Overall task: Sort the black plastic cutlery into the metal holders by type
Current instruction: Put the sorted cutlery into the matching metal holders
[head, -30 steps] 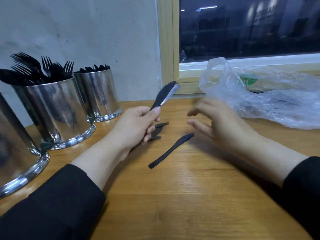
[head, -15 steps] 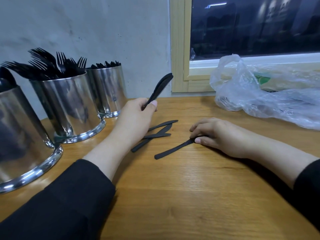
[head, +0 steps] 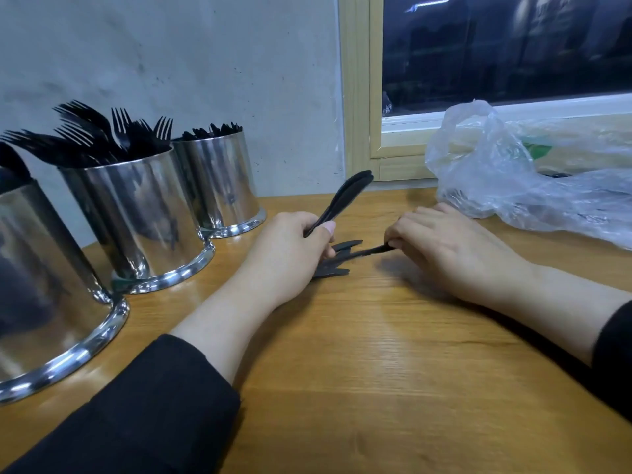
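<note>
- Right hand [head: 455, 248], open above the bench [head: 393, 371] a second ago, now pinching a knife [head: 367, 252] off the bench; one more piece gathered for sorting
- Long axis left-right, low end toward left hand [head: 290, 254]
- Left fingers curled round knife bundle [head: 345, 196], tips aimed at far edge
- Holders [head: 136, 213] along left edge

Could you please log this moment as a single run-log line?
left hand: grips knives | right hand: pinches knife on table | holders: forks in middle holder
</note>
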A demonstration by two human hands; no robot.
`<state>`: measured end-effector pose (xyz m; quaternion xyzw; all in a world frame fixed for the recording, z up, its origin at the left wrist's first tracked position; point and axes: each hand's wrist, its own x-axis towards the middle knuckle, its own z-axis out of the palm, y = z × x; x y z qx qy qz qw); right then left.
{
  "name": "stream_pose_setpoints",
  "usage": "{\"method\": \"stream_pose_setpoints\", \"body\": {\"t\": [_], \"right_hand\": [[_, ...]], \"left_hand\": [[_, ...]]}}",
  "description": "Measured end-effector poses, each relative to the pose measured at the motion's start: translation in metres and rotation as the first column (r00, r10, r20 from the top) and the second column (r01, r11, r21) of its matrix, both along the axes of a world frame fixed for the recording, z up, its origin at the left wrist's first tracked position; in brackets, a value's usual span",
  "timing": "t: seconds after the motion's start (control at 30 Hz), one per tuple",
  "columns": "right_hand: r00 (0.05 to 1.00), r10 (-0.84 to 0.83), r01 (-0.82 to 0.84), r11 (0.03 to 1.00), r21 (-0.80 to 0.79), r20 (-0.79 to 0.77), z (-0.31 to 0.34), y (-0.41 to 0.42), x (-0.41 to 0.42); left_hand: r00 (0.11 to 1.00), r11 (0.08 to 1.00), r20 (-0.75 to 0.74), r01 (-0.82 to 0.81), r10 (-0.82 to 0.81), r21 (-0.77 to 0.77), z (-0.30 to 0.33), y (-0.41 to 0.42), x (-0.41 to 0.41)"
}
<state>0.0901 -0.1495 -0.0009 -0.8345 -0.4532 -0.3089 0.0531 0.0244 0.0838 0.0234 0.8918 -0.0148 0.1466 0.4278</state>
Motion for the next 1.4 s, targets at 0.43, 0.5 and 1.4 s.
{"method": "stream_pose_setpoints", "body": {"t": [0.43, 0.5, 1.4], "right_hand": [[0.992, -0.026, -0.021, 0.934, 0.356, 0.126, 0.004, 0.045, 0.011], [0.995, 0.046, -0.024, 0.972, 0.234, -0.089, -0.002, 0.050, 0.009], [0.992, 0.080, -0.038, 0.929, 0.369, -0.100, -0.002, 0.051, 0.008]], "left_hand": [[0.981, 0.884, -0.167, 0.007, -0.097, -0.468, 0.007, 0.041, 0.002], [0.994, 0.882, -0.109, -0.043, -0.009, -0.469, 0.006, 0.055, 0.003], [0.998, 0.969, -0.018, 0.056, -0.053, 0.241, 0.003, 0.051, -0.007]]}}
